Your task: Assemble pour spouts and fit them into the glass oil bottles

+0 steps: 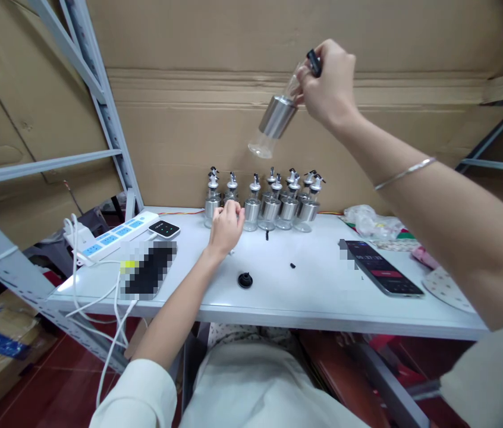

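High over the table, my right hand [329,80] is closed round the glass neck of an oil bottle [277,117] with a steel sleeve. The bottle tilts, its base down to the left. A small black piece [314,63] shows at the same hand's fingers. My left hand [227,227] is low over the table, fingers curled, in front of a row of similar oil bottles [271,209] with pourer tops. Whatever its fingers hold, if anything, is hidden. A round black cap [245,280] and a small black bit [292,266] lie nearer the front edge.
At left are a power strip [120,238], a phone [148,270] with white cables and a small black device [164,229]. A phone showing a timer [383,270] and a clear plastic bag [371,223] lie at right. Cardboard [166,119] stands behind the table.
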`<state>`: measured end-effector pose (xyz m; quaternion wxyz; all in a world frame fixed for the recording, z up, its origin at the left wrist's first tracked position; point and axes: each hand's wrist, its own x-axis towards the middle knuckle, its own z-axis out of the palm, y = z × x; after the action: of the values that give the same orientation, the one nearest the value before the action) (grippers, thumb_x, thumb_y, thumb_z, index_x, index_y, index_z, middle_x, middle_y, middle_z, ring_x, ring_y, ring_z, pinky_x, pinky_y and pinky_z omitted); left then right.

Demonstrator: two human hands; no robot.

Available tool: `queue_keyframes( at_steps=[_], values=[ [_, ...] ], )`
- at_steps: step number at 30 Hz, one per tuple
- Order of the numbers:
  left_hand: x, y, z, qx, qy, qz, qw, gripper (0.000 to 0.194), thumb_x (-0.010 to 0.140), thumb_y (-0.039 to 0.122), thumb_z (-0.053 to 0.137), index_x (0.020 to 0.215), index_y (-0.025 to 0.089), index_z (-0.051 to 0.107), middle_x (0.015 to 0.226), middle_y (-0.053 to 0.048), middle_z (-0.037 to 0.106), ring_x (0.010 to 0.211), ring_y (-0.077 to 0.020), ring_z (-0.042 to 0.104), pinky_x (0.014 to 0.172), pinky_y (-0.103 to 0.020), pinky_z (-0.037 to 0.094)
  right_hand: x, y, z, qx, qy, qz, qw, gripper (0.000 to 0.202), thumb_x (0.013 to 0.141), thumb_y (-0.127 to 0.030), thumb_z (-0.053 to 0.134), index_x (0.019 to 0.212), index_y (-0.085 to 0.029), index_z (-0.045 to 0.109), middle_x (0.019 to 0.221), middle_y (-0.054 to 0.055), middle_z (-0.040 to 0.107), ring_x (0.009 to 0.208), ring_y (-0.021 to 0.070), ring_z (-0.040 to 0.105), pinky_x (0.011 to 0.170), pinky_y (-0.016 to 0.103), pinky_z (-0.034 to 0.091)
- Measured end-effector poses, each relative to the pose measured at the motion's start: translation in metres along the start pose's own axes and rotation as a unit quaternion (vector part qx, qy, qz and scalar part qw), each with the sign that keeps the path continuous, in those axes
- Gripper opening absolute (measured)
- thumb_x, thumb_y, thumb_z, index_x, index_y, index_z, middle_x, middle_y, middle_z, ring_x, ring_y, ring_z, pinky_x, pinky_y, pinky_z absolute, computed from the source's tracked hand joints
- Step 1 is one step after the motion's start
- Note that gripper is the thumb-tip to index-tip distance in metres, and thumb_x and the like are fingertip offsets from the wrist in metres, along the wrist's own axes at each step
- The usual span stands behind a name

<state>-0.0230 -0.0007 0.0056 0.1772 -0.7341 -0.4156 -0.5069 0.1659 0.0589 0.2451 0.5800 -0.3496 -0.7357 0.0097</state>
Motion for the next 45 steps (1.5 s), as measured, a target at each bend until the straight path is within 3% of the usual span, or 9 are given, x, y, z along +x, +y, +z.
queue_keyframes(
  at_steps=[3,8,12,15,18,25,34,39,45],
  values=[
    [-0.001,0.005,-0.001,-0.009,0.027,0.045,0.999,0.022,0.097,0.027,0.029,0.080,0.019,0.041,0.073,-0.001,0.055,0.064,-0.0131,0.050,0.073,-0.030,0.037,-0.041,-0.023,-0.006,-0.027,0.039,-0.007,0.999,0.026,0.078,-0.045,0.065,0.070,-0.031,0.045,0.086,0.001,0.061,0.070,0.0203,0.061,0.064,0.041,0.053],
    [-0.004,0.012,-0.002,-0.074,-0.002,0.059,0.995,0.033,0.097,0.041,0.029,0.073,0.020,0.039,0.068,-0.001,0.051,0.065,-0.0142,0.049,0.075,-0.031,0.040,-0.117,-0.028,-0.008,-0.028,-0.062,-0.005,0.998,0.010,0.081,-0.025,0.057,0.075,-0.023,0.050,0.070,0.004,0.062,0.062,0.0181,0.061,0.062,0.037,0.050],
    [-0.008,0.016,-0.001,-0.185,-0.099,-0.020,0.977,0.040,0.090,0.057,0.036,0.089,0.019,0.046,0.086,-0.005,0.058,0.073,-0.0152,0.056,0.074,-0.031,0.044,-0.164,-0.007,-0.004,-0.083,-0.133,-0.018,0.987,0.008,0.081,-0.027,0.054,0.079,-0.019,0.055,0.079,0.007,0.068,0.072,0.0204,0.062,0.069,0.036,0.048],
    [-0.010,0.020,0.000,-0.247,-0.224,-0.066,0.941,0.055,0.084,0.061,0.046,0.118,0.018,0.042,0.105,-0.008,0.061,0.075,-0.0161,0.060,0.073,-0.030,0.046,-0.189,0.003,-0.003,-0.078,-0.161,-0.019,0.984,0.010,0.082,-0.028,0.052,0.082,-0.020,0.056,0.086,0.008,0.069,0.076,0.0211,0.063,0.071,0.035,0.048],
    [-0.009,0.024,-0.001,-0.262,-0.330,-0.073,0.904,0.067,0.080,0.062,0.051,0.130,0.019,0.036,0.103,-0.008,0.064,0.071,-0.0166,0.061,0.069,-0.029,0.046,-0.206,0.005,-0.003,-0.065,-0.161,-0.019,0.985,0.008,0.083,-0.029,0.052,0.084,-0.021,0.056,0.092,0.008,0.069,0.083,0.0222,0.063,0.076,0.036,0.048],
    [-0.011,0.026,-0.001,-0.239,-0.361,-0.025,0.901,0.063,0.075,0.065,0.057,0.116,0.017,0.050,0.087,-0.005,0.066,0.075,-0.0204,0.062,0.067,-0.028,0.044,-0.222,0.007,0.004,-0.022,-0.171,-0.002,0.985,0.004,0.082,-0.030,0.054,0.082,-0.025,0.054,0.096,0.007,0.068,0.090,0.0244,0.063,0.081,0.040,0.047],
    [-0.012,0.030,-0.003,-0.226,-0.364,-0.014,0.903,0.058,0.074,0.063,0.058,0.109,0.018,0.047,0.075,-0.002,0.063,0.071,-0.0203,0.062,0.064,-0.027,0.043,-0.224,0.005,0.003,0.004,-0.200,0.008,0.980,0.009,0.084,-0.032,0.053,0.081,-0.025,0.052,0.094,0.007,0.065,0.088,0.0225,0.060,0.079,0.038,0.046],
    [-0.013,0.030,-0.003,-0.209,-0.354,-0.012,0.912,0.057,0.073,0.064,0.059,0.104,0.017,0.048,0.075,-0.002,0.063,0.069,-0.0207,0.062,0.062,-0.027,0.043,-0.216,0.005,0.000,0.057,-0.240,0.048,0.968,0.022,0.082,-0.044,0.057,0.080,-0.022,0.056,0.086,0.005,0.063,0.080,0.0207,0.058,0.074,0.036,0.046],
    [-0.012,0.032,-0.006,-0.195,-0.355,-0.008,0.914,0.058,0.074,0.065,0.057,0.105,0.017,0.050,0.073,-0.002,0.062,0.069,-0.0208,0.062,0.063,-0.027,0.043,-0.195,0.003,0.007,0.188,-0.142,0.143,0.961,0.046,0.081,-0.064,0.050,0.066,-0.020,0.052,0.074,0.002,0.057,0.068,0.0142,0.054,0.067,0.029,0.046]
  ],
)
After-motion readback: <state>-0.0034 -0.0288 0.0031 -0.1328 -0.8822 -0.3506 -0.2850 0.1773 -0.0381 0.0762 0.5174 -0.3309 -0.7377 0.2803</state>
